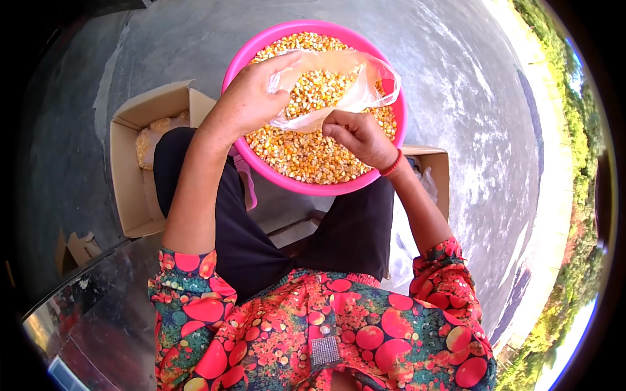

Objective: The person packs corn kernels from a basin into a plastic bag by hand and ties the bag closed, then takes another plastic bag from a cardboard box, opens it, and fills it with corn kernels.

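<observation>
A pink basin (238,62) full of corn kernels (306,153) sits at my knees. Above the kernels, a clear plastic bag (355,60) is spread with its mouth wide; kernels show within its opening, though I cannot tell whether they lie inside it or beneath. At the bag's left side, my left hand (251,98) holds the edge, thumb and fingers apart around it. My right hand (362,138), with a red band at the wrist, is closed on the bag's near right edge, fingers curled over the kernels.
On the left stands an open cardboard box (130,189) with bagged kernels inside. Another cardboard box (438,176) at right holds clear plastic. Torn cardboard (79,251) lies at lower left. Grey concrete floor (469,98) surrounds the basin.
</observation>
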`<state>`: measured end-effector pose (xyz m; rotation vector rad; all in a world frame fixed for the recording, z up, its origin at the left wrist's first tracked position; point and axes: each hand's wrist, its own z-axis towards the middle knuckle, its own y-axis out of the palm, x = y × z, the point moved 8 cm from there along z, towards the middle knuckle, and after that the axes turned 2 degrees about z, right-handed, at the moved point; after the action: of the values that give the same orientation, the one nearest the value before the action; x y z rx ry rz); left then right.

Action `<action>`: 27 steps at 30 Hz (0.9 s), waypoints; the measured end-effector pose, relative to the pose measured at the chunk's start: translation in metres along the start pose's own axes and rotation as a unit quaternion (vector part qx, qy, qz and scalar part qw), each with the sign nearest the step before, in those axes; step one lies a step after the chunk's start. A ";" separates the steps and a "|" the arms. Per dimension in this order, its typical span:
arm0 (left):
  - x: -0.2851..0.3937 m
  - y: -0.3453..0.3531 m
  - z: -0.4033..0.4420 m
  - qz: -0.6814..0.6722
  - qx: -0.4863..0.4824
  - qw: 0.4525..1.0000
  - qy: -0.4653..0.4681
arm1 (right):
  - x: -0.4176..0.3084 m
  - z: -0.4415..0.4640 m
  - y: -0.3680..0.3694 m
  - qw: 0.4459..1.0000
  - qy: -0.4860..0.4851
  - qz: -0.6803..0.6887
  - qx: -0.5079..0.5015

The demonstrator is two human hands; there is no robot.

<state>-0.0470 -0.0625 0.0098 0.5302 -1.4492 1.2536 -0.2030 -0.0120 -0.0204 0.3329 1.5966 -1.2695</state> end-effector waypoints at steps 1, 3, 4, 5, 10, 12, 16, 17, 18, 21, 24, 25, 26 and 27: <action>0.001 0.000 0.000 0.009 0.002 1.000 0.012 | -0.009 0.004 -0.011 0.999 0.010 0.044 0.013; 0.003 0.000 0.000 0.017 0.005 1.000 0.024 | -0.035 0.015 -0.037 0.997 -0.030 0.043 0.065; 0.005 0.000 0.000 0.023 0.002 1.000 0.018 | -0.042 0.021 -0.047 0.996 -0.020 0.041 0.075; 0.005 0.001 0.000 0.029 -0.002 0.999 0.013 | -0.059 0.028 -0.057 0.990 -0.091 -0.006 0.107; -0.002 -0.001 -0.001 0.011 0.009 1.000 0.002 | -0.048 0.061 -0.050 0.977 -0.118 -0.121 0.129; -0.002 -0.004 -0.003 0.002 0.017 1.000 0.004 | -0.037 0.065 -0.033 0.967 -0.178 -0.164 0.078; 0.002 -0.006 -0.003 0.028 0.013 0.999 0.018 | -0.046 0.044 -0.039 0.946 -0.230 -0.189 0.132; 0.003 -0.007 -0.003 0.038 0.018 0.999 0.031 | -0.041 0.037 -0.044 0.974 -0.120 -0.147 0.124; 0.003 -0.007 -0.002 0.037 0.019 0.999 0.031 | -0.038 0.028 -0.045 0.978 -0.099 -0.148 0.109; 0.005 -0.006 -0.002 0.031 0.019 0.999 0.036 | -0.017 0.001 -0.040 0.985 -0.044 -0.162 0.048; 0.005 -0.003 -0.001 0.017 0.008 1.000 0.020 | 0.030 -0.029 -0.031 0.961 0.032 -0.272 0.035; 0.006 -0.002 -0.001 0.025 0.008 0.999 0.019 | 0.045 -0.038 -0.031 0.947 0.052 -0.308 0.070; 0.007 -0.002 0.000 0.034 0.008 0.999 0.019 | 0.054 -0.043 -0.024 0.947 0.053 -0.308 0.070; 0.007 -0.001 0.000 0.034 0.006 0.999 0.019 | 0.057 -0.046 -0.018 0.938 0.071 -0.328 0.085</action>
<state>-0.0481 -0.0608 0.0163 0.4655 -1.4381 1.3213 -0.2653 -0.0003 -0.0610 -0.0170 1.7967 -1.9336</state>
